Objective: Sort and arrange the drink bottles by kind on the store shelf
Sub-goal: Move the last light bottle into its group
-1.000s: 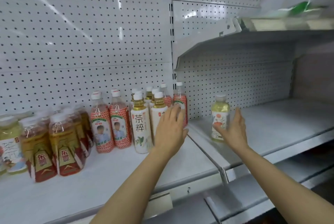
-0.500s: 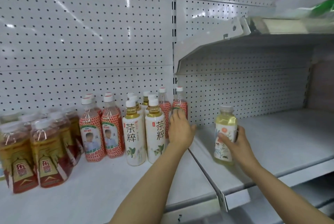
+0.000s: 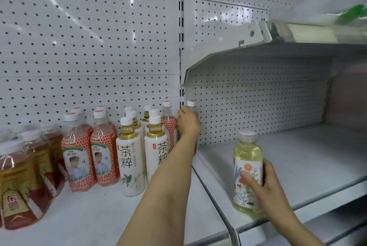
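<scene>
A shop: white pegboard (image 3: 89, 37) shelving behind both hands, rows of labelled drink bottles (image 3: 129, 158) left of them.

Left hand (image 3: 188, 121) grips a red-labelled bottle (image 3: 191, 106); right hand (image 3: 264, 184) holds a pale floral bottle (image 3: 247, 164).

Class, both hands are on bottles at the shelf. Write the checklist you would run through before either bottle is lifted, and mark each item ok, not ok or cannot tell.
1. Left hand grips the red-label bottle by the back panel: ok.
2. Right hand wraps the pale yellow floral bottle: ok.
3. Floral bottle upright: ok.
4. Caps on both held bottles: ok.
5. Bare space on the right shelf: ok.
6. Red-label bottle's base standing free of the white tea bottles: cannot tell, the forearm hides it.
</scene>
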`<action>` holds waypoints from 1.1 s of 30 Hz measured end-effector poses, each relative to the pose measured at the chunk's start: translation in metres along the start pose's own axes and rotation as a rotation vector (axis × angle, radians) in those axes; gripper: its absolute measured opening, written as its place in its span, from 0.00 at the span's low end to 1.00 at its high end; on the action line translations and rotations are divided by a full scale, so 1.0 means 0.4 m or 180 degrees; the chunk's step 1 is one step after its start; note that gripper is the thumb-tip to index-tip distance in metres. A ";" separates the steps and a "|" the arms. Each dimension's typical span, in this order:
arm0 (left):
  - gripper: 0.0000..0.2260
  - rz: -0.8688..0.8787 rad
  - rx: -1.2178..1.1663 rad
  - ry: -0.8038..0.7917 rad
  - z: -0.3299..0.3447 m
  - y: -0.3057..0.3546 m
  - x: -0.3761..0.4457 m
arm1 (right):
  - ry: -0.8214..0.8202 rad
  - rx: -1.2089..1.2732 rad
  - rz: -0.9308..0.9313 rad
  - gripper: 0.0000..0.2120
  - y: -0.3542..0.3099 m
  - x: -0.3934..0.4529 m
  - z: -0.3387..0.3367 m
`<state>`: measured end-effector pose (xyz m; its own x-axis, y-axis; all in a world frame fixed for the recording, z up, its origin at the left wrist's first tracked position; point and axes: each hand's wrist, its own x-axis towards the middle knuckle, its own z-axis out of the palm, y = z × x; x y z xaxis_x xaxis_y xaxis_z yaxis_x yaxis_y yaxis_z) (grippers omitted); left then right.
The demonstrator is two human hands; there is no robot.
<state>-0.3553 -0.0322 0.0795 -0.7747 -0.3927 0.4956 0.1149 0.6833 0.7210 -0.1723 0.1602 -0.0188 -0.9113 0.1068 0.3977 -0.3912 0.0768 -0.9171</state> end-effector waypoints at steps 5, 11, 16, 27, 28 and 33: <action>0.14 0.0268 -0.0287 0.0115 -0.005 -0.005 -0.056 | 0.0062 0.0166 -0.0076 0.21 0.002 -0.008 0.005; 0.14 0.0740 -0.0494 0.0363 -0.094 0.003 -0.198 | 0.0198 0.0202 -0.0298 0.23 -0.021 -0.026 0.053; 0.14 0.0975 -0.0802 0.0608 -0.243 -0.006 -0.293 | 0.0084 0.0344 -0.0331 0.24 -0.045 -0.048 0.110; 0.11 0.0924 -0.0731 0.1003 -0.576 -0.185 -0.351 | -0.0226 0.0662 -0.0254 0.24 -0.083 -0.152 0.321; 0.10 0.0862 -0.0712 0.1036 -0.592 -0.211 -0.346 | -0.0244 0.0663 -0.0249 0.23 -0.088 -0.162 0.343; 0.11 0.0631 -0.0616 0.0917 -0.646 -0.327 -0.302 | -0.0352 0.0719 -0.0235 0.22 -0.127 -0.202 0.462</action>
<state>-0.1161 -0.2330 0.0504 -0.5228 -0.4402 0.7300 0.3810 0.6454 0.6620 -0.1026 -0.0356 -0.0094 -0.8828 -0.0009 0.4697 -0.4647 -0.1443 -0.8736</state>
